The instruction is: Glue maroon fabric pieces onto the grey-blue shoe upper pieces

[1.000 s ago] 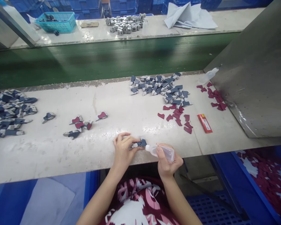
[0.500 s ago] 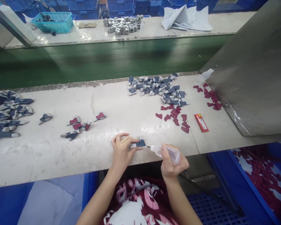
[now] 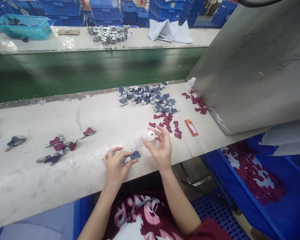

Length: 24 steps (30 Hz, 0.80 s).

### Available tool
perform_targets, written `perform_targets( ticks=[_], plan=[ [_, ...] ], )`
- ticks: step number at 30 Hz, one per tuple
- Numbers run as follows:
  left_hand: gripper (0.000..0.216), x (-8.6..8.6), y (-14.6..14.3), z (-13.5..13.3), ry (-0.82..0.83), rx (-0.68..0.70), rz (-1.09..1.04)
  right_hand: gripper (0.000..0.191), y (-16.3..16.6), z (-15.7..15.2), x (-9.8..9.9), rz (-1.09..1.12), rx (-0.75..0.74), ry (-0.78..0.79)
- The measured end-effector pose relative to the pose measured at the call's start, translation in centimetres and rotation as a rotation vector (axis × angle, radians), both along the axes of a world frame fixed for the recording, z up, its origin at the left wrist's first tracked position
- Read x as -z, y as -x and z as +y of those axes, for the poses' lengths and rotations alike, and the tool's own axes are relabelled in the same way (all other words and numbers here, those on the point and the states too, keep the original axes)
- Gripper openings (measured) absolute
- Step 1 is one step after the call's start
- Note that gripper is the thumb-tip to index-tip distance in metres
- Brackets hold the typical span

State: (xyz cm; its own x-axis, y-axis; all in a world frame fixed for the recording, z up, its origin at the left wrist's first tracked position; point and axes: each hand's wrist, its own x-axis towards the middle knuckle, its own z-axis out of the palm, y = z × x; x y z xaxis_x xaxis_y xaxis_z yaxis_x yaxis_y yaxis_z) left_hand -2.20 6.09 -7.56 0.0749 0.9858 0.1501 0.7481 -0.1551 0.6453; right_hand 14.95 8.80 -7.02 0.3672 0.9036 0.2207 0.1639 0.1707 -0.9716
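My left hand [image 3: 116,165] pinches a small dark blue and light grey part [image 3: 135,155] against the white tabletop, near its front edge. The part's blue face points up and to the right. Just right of it, my right hand [image 3: 161,148] has its thumb and fingers around a translucent squeeze bottle [image 3: 148,135]. The bottle is blurred, and a dark spot shows on the end facing me. Beyond that hand lie loose maroon pieces [image 3: 168,121]. A heap of blue and grey parts [image 3: 147,95] spreads behind them. Several parts with maroon faces [image 3: 60,145] rest to the left.
A red packet [image 3: 191,127] lies right of the maroon pieces. A slanted metal panel [image 3: 250,73] bounds the right side. Across the green belt [image 3: 95,68] are a turquoise basket [image 3: 40,28], metal pieces [image 3: 108,35] and white sheets [image 3: 170,31]. A blue bin [image 3: 285,213] holds more maroon pieces.
My right hand has lifted the bottle's tip away from the blue part and turned the bottle up, farther from me. The left hand keeps its hold. The view has swung right.
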Motion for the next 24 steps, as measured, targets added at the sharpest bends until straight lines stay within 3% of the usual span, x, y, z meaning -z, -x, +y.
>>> perform_targets(
  ticks=[5,9,15,20,24],
  plan=[
    [0.010,0.7,0.9,0.0,-0.100,0.072,0.050,0.039,1.7,2.1,1.1,-0.292,-0.083,0.124],
    [0.010,0.8,0.7,0.4,-0.183,0.047,0.034,0.057,-0.2,2.7,0.9,-0.559,-0.201,0.085],
    [0.011,-0.7,-0.1,0.4,-0.109,0.016,0.033,0.034,-4.1,4.1,-0.2,-0.839,0.002,0.230],
    [0.010,-1.2,-0.3,0.3,-0.087,-0.007,0.020,0.018,-3.9,5.0,-0.3,-0.879,-0.009,0.277],
    [0.011,-1.5,-0.5,0.3,-0.074,-0.017,0.007,0.023,-3.2,4.8,-0.6,-1.039,-0.014,0.278]
  ],
)
